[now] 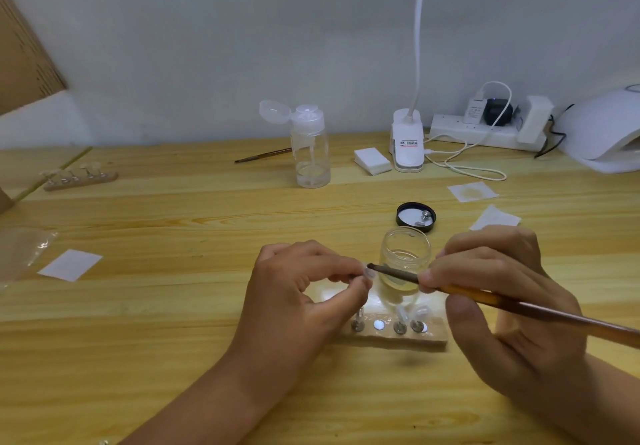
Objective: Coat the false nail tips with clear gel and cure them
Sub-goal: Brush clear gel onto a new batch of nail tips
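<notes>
false nail tip, centre frame, sits pinched in your left grip as the brush, held in your right grip, touches it before the open gel jar. other tips wait on the wooden holder; curing at the lamp, far right, looks not yet begun.

Brush handle runs off right edge

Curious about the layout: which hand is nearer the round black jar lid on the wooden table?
Right. The right hand, holding a brown brush, is right of the black lid, toward the person; the left hand, pinching a clear nail tip, is farther, to its left.
</notes>
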